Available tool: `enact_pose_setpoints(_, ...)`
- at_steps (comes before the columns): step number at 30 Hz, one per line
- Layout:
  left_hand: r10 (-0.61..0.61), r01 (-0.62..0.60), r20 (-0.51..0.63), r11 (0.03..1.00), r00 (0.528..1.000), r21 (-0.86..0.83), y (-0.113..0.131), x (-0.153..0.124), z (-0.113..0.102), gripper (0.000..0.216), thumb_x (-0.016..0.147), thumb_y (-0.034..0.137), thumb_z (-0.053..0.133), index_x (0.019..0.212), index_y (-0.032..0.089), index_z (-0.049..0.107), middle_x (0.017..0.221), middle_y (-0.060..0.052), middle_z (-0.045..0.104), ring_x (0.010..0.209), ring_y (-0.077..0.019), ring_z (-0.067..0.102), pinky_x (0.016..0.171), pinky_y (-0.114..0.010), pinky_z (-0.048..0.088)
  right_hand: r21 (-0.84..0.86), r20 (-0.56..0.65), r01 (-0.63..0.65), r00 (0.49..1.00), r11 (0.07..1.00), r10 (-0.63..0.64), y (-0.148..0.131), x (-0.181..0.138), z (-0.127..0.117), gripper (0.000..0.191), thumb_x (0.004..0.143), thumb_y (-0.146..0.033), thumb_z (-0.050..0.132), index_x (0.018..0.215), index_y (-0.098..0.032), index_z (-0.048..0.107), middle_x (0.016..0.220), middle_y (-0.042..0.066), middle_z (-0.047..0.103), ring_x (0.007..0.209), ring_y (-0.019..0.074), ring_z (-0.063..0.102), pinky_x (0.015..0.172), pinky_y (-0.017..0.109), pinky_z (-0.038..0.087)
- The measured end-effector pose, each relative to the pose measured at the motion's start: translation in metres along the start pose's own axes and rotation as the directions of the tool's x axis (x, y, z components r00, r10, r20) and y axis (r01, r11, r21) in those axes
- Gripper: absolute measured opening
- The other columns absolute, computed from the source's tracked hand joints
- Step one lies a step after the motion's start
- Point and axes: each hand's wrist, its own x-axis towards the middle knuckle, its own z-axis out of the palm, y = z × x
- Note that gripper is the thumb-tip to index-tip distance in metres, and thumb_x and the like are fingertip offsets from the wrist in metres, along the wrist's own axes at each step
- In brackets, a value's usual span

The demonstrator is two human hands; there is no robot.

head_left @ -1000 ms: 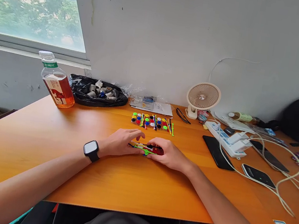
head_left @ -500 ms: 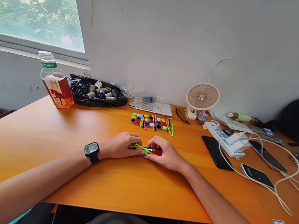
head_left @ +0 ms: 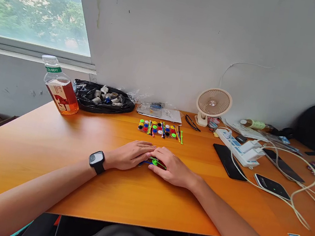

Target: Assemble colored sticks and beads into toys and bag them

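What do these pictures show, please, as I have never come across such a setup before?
There is no machine here: a person works with bare hands, and every picture comes from one camera worn on that person's head, looking forward and down. Over the wooden table, the left hand and right hand are cupped close together around small colourful pieces; much is hidden, so the exact grip is unclear. Beyond them lie coloured discs and sticks. Farther back are a bottle, a black bag and a fan.
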Motion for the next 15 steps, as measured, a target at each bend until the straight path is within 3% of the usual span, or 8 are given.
enact_pose_setpoints(3, 0.029, -0.03, -0.008, 0.998, 1.0, -0.063, 0.004, 0.002, -0.003, 0.042, 0.114, 0.037, 0.033, 0.129, 0.022, 0.071, 0.138, -0.012, 0.071, 0.134, -0.0251, 0.064, 0.118, -0.042, 0.048, 0.008, -0.003, -0.022, 1.0, 1.0, 0.022, -0.002, 0.0, -0.001, 0.031, 0.102, -0.041, 0.068, 0.128, -0.023, 0.066, 0.123, 0.01, 0.07, 0.116, 0.0273, 0.063, 0.103, 0.041, 0.051)
enact_pose_setpoints(7, -0.057, 0.056, -0.034, 0.998, 0.998, -0.026, 0.008, 0.001, -0.007, 0.04, 0.111, 0.047, 0.044, 0.114, 0.02, 0.072, 0.112, -0.012, 0.077, 0.107, -0.0248, 0.073, 0.097, -0.036, 0.055, 0.002, -0.041, -0.05, 0.998, 0.999, 0.05, -0.001, -0.001, -0.005, 0.037, 0.096, -0.046, 0.076, 0.125, -0.024, 0.065, 0.12, 0.009, 0.071, 0.111, 0.0274, 0.066, 0.097, 0.04, 0.052)
enact_pose_setpoints(9, -0.067, 0.067, -0.031, 0.998, 0.997, -0.008, 0.007, -0.002, -0.009, 0.043, 0.104, 0.056, 0.059, 0.123, 0.02, 0.07, 0.118, -0.013, 0.076, 0.108, -0.0266, 0.073, 0.096, -0.037, 0.056, 0.004, -0.049, -0.06, 0.997, 0.998, 0.06, -0.001, -0.001, -0.009, 0.047, 0.09, -0.049, 0.082, 0.126, -0.025, 0.064, 0.122, 0.009, 0.07, 0.113, 0.0281, 0.066, 0.098, 0.04, 0.052)
enact_pose_setpoints(11, -0.031, 0.031, -0.007, 1.0, 0.999, 0.001, 0.005, -0.004, -0.011, 0.067, 0.091, 0.064, 0.074, 0.141, 0.021, 0.063, 0.139, -0.016, 0.07, 0.126, -0.0323, 0.069, 0.108, -0.042, 0.054, 0.013, -0.026, -0.079, 0.997, 0.997, 0.079, -0.001, -0.002, -0.012, 0.054, 0.085, -0.051, 0.086, 0.128, -0.026, 0.064, 0.124, 0.009, 0.07, 0.115, 0.0284, 0.066, 0.098, 0.039, 0.053)
enact_pose_setpoints(13, 0.008, -0.008, 0.027, 1.0, 1.0, 0.004, 0.001, -0.005, -0.012, 0.084, 0.085, 0.065, 0.08, 0.153, 0.022, 0.055, 0.156, -0.019, 0.058, 0.144, -0.0363, 0.057, 0.121, -0.049, 0.046, 0.019, 0.011, -0.102, 0.995, 0.995, 0.102, -0.001, -0.003, -0.015, 0.052, 0.086, -0.049, 0.085, 0.128, -0.026, 0.064, 0.126, 0.008, 0.071, 0.115, 0.0276, 0.067, 0.097, 0.037, 0.053)
enact_pose_setpoints(15, 0.022, -0.021, 0.064, 1.0, 0.998, -0.009, -0.003, -0.005, -0.011, 0.081, 0.088, 0.062, 0.079, 0.155, 0.023, 0.055, 0.163, -0.018, 0.051, 0.152, -0.0356, 0.048, 0.127, -0.051, 0.039, 0.013, 0.031, -0.111, 0.993, 0.994, 0.111, 0.0, -0.003, -0.015, 0.041, 0.092, -0.043, 0.08, 0.127, -0.026, 0.066, 0.125, 0.006, 0.072, 0.113, 0.0261, 0.069, 0.095, 0.035, 0.052)
